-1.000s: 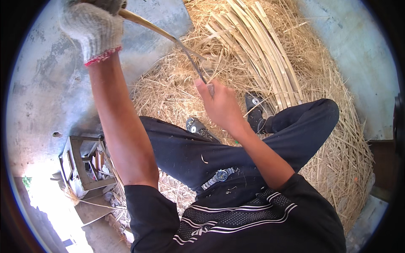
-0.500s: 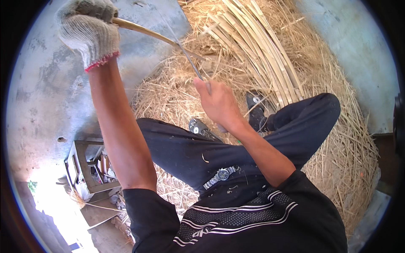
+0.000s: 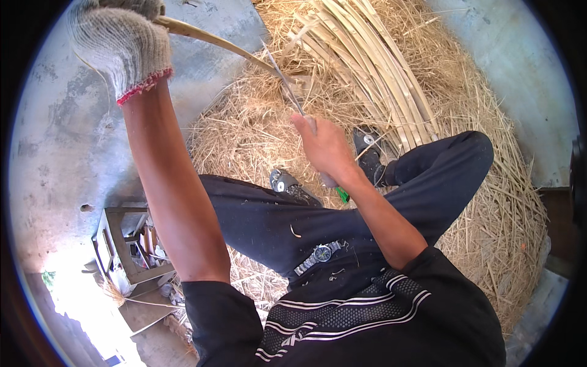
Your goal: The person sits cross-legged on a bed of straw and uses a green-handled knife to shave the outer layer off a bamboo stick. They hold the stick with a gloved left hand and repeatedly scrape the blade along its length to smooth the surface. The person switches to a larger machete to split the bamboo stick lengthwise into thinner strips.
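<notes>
My left hand [image 3: 125,46], in a grey knit glove with a red cuff, is raised at the upper left. Its fingers are closed round one end of a bamboo strip [image 3: 214,40], which slants down to the right. My bare right hand [image 3: 329,145] grips the handle of a thin-bladed knife [image 3: 291,90] over the shavings between my legs. The blade points up and to the left, crossing the strip close to its free end. Whether the edge touches the strip, I cannot tell.
Split bamboo strips [image 3: 382,73] lie in a bundle beyond my right shoe [image 3: 368,150]. Shavings [image 3: 223,125] cover the floor around me. A wooden frame [image 3: 125,244] with clutter stands by my left arm. A metal-banded watch [image 3: 322,252] rests on my lap. Grey walls [image 3: 67,140] flank both sides.
My left hand has shifted a little up and to the left with the strip. The right hand and knife have moved slightly right, and a green object below that hand shows more.
</notes>
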`<control>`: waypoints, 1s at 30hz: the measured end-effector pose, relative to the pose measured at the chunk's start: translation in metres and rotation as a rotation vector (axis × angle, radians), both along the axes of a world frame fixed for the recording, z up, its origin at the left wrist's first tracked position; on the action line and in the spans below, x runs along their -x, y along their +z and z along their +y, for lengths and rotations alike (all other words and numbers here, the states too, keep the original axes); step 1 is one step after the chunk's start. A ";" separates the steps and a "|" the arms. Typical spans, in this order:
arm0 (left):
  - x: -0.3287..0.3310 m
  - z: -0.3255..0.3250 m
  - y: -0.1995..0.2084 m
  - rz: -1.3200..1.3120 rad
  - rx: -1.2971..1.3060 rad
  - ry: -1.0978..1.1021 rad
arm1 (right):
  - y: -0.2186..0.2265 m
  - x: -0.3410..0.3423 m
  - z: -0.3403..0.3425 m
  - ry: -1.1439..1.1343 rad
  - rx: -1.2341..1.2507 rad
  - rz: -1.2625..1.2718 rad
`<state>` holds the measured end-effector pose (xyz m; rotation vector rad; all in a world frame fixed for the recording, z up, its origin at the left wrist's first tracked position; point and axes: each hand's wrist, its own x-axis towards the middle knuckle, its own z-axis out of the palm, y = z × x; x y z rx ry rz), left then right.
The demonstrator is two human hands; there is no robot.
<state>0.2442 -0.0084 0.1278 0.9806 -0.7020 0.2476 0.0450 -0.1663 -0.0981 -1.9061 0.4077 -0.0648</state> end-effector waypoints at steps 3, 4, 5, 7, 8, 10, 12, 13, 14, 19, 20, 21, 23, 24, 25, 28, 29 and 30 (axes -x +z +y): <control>0.006 -0.022 0.000 -0.026 -0.015 0.048 | -0.026 -0.006 -0.011 -0.022 -0.150 0.031; 0.004 -0.019 0.005 -0.039 -0.028 0.055 | -0.039 -0.009 -0.010 -0.009 -0.217 0.044; 0.001 -0.013 0.011 -0.049 -0.039 0.053 | -0.053 -0.012 -0.011 0.027 -0.378 0.091; -0.005 -0.013 0.016 -0.057 -0.043 0.030 | -0.070 -0.016 -0.024 0.067 -0.681 0.171; -0.005 -0.012 0.017 -0.054 -0.055 0.028 | -0.064 -0.014 -0.025 0.061 -0.779 0.231; -0.003 -0.010 0.017 -0.051 -0.082 0.025 | -0.070 -0.018 -0.019 0.059 -0.987 0.222; -0.001 -0.012 0.018 -0.051 -0.108 0.018 | -0.089 -0.015 -0.008 0.049 -0.905 0.211; 0.000 -0.015 0.017 -0.053 -0.106 0.001 | -0.108 -0.019 -0.004 0.043 -0.714 0.190; 0.011 -0.023 0.015 -0.069 -0.095 0.030 | -0.117 -0.023 0.001 0.040 -0.528 0.169; 0.049 -0.038 0.007 -0.066 -0.034 0.219 | -0.066 -0.003 0.016 -0.062 -0.366 -0.067; 0.046 -0.034 0.008 -0.067 -0.019 0.195 | -0.053 0.002 0.018 -0.017 -0.405 -0.131; 0.043 -0.027 0.007 -0.064 -0.009 0.178 | -0.039 0.007 0.021 0.033 -0.450 -0.188; 0.035 -0.023 0.012 -0.053 -0.027 0.096 | -0.013 0.005 0.026 0.038 -0.370 -0.256; 0.039 -0.025 0.013 -0.051 -0.041 0.088 | -0.008 0.004 0.028 0.052 -0.369 -0.207; 0.043 -0.031 0.007 -0.078 -0.053 0.148 | -0.005 0.005 0.030 0.066 -0.369 -0.159; 0.067 -0.066 0.006 -0.108 -0.015 0.231 | -0.023 0.004 0.017 0.018 -0.438 0.057; 0.064 -0.064 0.005 -0.086 0.000 0.196 | -0.017 0.005 0.014 0.017 -0.482 0.149; 0.060 -0.059 0.005 -0.062 0.013 0.161 | -0.010 0.007 0.012 0.003 -0.501 0.105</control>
